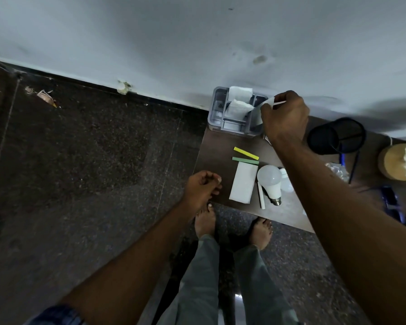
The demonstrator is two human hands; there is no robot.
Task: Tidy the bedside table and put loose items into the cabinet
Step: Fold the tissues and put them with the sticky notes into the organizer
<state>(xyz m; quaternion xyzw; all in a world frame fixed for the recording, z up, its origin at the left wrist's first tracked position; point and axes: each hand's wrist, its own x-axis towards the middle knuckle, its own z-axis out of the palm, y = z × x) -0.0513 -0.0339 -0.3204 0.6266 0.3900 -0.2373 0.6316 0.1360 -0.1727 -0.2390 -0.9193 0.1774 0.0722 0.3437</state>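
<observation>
Right grip (285, 118) pinching a white piece (268, 101) over the caddy (217, 113), left one idle

So the right grip has its fingers curled round a small white piece, can't tell what it is, held just above the right end of the grey caddy at the back of the tabletop (217, 146), against the wall. Two white packets (238, 106) stand in the caddy. Left grip (200, 187) hangs loosely curled with nothing in it, over the floor just beside the tabletop's left edge. Loose stuff sits near the front: yellow stick (246, 153), green stick (245, 160) just below it, white box (243, 182), bulb (270, 180) lying beside the box, thin white stick (261, 195) between them. Black mesh cup (335, 134) stands off to the right.
</observation>
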